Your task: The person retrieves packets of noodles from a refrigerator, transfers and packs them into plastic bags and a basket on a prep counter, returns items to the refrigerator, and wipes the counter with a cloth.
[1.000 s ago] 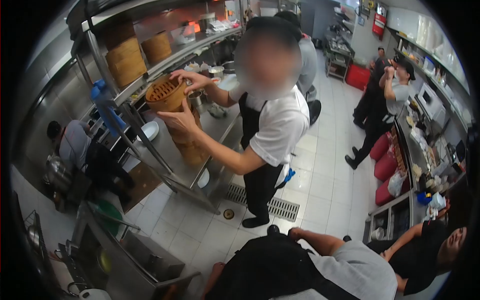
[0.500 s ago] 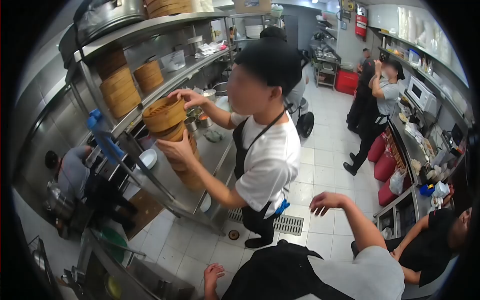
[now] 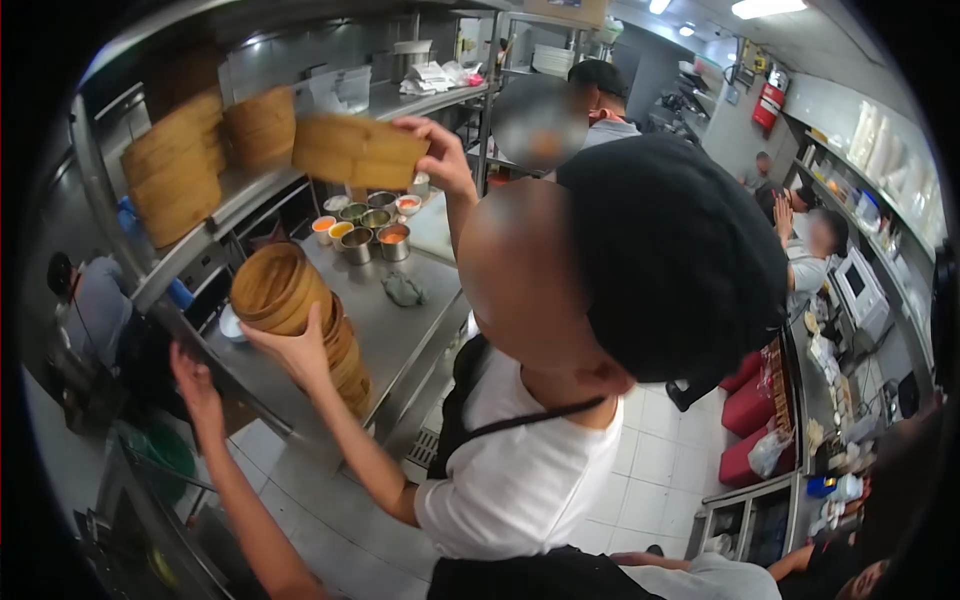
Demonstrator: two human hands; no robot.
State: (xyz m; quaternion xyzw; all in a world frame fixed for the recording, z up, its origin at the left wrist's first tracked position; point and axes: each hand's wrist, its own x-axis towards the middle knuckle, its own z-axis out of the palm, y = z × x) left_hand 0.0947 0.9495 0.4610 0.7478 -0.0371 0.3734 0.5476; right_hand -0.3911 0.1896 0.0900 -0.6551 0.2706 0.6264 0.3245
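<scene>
My left hand is raised at the left, its fingers stretched and holding nothing, a little left of the steamer stack. A bit of my right forearm shows at the bottom; the hand is hidden behind a co-worker. That co-worker, in a black cap and white shirt, stands close in front. One of the co-worker's hands steadies a tall stack of bamboo steamers on the steel counter. The other lifts a bamboo steamer above the counter.
Small metal cups with sauces and a grey cloth lie on the counter. More bamboo steamers sit on the shelf. Other people stand at the left, back and right. Red bins line the right side.
The co-worker has come closer and lifted the top steamer off the stack. My left hand has moved up and left. My right hand has gone out of sight.
</scene>
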